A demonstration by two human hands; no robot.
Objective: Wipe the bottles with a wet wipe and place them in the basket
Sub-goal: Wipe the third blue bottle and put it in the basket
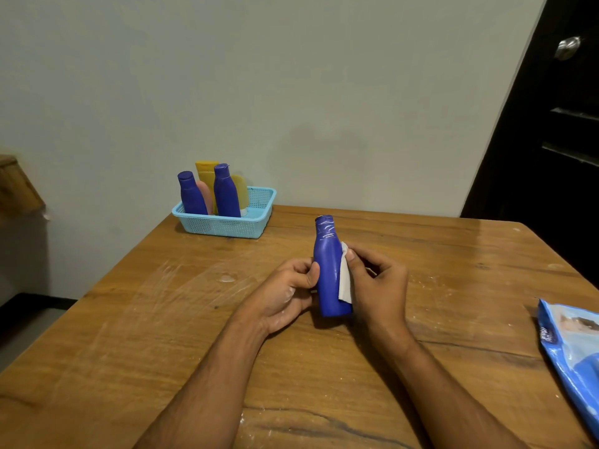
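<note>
Basket [227,225] at worktop [129,319] far left corner, holds two blue bottles, a yellow one, a pink one, upright. Left hand [285,293] grips blue bottle [330,273] from its left side, bottle upright, white streaks on the cap, above worktop center. Right hand [379,283] pinches white wipe [345,277] against bottle's right side. Blue pack [573,358] at right edge.

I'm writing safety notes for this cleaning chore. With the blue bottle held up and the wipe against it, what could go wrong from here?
1. The left hand holds the blue bottle only by fingertips on one side; wiping pressure from the right hand and wet wipe might make it slip onto the table.
2. The basket sits near the table's back left corner with tall bottles standing in it; adding another carelessly could topple them.
</note>
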